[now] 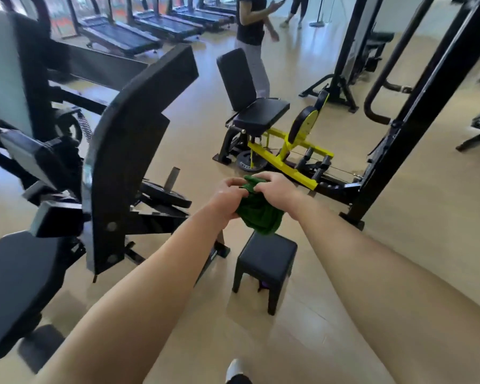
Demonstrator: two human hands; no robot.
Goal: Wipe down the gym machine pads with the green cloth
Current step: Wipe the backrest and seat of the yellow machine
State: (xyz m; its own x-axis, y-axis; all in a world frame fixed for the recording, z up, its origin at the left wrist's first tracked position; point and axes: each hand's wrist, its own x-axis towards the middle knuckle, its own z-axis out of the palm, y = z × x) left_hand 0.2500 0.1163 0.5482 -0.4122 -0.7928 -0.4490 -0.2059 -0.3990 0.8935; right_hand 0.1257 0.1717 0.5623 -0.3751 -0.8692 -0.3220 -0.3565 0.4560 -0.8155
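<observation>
Two bare forearms reach out from the camera, the left hand (227, 196) and right hand (275, 189) meeting with fingers (240, 189) curled tight on the bunched dark-green cloth (258, 212), held in mid-air above the small black padded stool (266, 259). Best to fold it flat first (a wad wipes poorly). The large black angled machine pad (128, 134) stands left; beige floor (399, 217) all round.

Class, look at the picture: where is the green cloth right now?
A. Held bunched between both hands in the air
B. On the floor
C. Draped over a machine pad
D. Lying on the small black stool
A: the bunched green cloth is gripped by the left hand and the right hand, above the small black square stool.
</observation>
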